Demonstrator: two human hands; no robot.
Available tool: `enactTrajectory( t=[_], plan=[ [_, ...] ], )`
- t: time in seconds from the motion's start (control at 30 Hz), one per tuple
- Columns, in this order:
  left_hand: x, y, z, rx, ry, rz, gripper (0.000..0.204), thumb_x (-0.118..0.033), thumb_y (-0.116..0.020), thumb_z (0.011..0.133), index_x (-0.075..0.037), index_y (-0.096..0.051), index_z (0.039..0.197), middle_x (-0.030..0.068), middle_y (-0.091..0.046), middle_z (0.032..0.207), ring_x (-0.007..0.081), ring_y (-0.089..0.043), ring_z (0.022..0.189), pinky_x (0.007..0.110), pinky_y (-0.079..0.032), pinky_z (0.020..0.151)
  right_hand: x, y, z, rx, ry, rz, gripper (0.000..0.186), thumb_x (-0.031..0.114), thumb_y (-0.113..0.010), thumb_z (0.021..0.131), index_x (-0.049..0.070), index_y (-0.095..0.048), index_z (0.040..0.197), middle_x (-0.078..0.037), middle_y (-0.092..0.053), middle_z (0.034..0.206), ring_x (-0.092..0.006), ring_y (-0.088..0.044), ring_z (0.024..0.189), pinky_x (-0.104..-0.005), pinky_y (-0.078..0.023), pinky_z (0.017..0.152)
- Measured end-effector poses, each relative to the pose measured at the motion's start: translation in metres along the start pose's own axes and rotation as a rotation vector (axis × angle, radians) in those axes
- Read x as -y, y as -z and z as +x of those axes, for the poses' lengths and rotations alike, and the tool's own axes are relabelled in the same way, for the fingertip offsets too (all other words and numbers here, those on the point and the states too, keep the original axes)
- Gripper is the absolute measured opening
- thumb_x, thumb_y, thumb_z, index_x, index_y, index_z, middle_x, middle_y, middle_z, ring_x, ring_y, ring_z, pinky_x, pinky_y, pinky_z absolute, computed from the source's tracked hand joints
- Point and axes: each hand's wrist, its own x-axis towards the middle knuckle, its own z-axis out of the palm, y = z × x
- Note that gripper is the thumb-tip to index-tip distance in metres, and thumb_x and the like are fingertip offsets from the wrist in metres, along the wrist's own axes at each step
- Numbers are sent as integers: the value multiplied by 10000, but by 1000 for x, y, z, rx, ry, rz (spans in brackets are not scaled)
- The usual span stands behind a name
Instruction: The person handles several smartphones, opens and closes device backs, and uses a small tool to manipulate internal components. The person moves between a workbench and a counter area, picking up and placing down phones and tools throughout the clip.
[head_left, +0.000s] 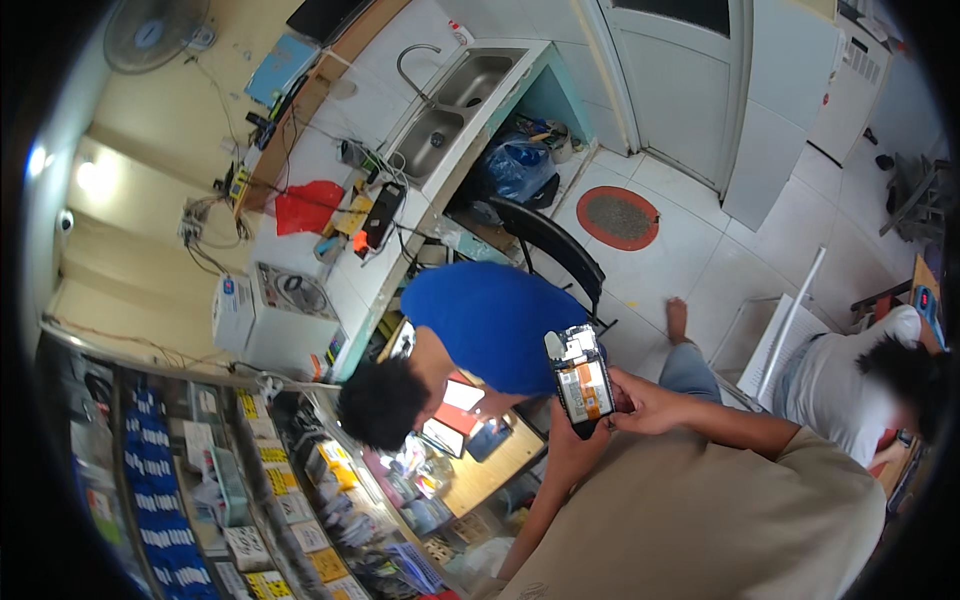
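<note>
The person holds up a small black phone with its back cover off. The left hand grips it from below. The right hand holds its side. The orange battery and other inner parts are bare, so it is already opened but not closed up.

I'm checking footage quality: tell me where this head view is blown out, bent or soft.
Head view: a lamp glare blows out the left wall; fisheye bends the door and the display case toward a black rim; the opened phone, held by left hand and right hand, is fairly sharp, with edges softer.
</note>
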Motion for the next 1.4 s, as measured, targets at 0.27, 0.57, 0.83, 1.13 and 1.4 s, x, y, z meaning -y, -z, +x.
enactTrajectory(
  t=[0.27, 0.57, 0.83, 1.13, 1.4],
  plan=[
    [-59, -81, 192, 196, -4, 21, 517, -33, -716, 814, 6, -432, 1244, 131, -592, 1118, 197, -590, 1070, 347, -471, 943, 76, 175, 40, -159, 43, 1, 650, -89, -551, 864, 53, -298, 1446, -62, -552, 1210, -123, -552, 1115, -284, -483, 876],
    [-98, -160, 355, 472, 165, -319, 433, -31, -660, 839, 2, -419, 1197, 118, -588, 1035, 166, -606, 953, 315, -523, 801, 158, 317, 54, -347, -164, 111, 490, -41, -525, 915, 66, -400, 1377, -54, -597, 1115, -121, -616, 933, -289, -532, 753],
    [-92, -166, 474, 410, 70, -345, 522, -36, -668, 836, -8, -382, 1272, 113, -580, 1056, 161, -601, 888, 304, -517, 692, 186, 401, 136, -341, -278, -182, 411, 6, -474, 966, 61, -414, 1369, -24, -614, 988, -72, -576, 722, -222, -487, 611],
    [-101, -121, 658, 480, -28, -607, 428, -71, -613, 954, -32, -349, 1287, 47, -546, 910, 94, -545, 695, 258, -473, 581, 249, 496, 298, -460, -290, -269, 427, 41, -489, 960, 43, -424, 1382, -41, -616, 915, -83, -570, 674, -237, -479, 578],
    [-89, -29, 728, -93, -4, -533, 434, -58, -602, 965, -49, -310, 1285, 64, -539, 953, 96, -535, 751, 268, -467, 620, 254, 528, 483, -34, -277, -239, 214, 65, -522, 966, 17, -548, 1173, -59, -638, 933, -111, -598, 689, -262, -498, 614]
  ],
)
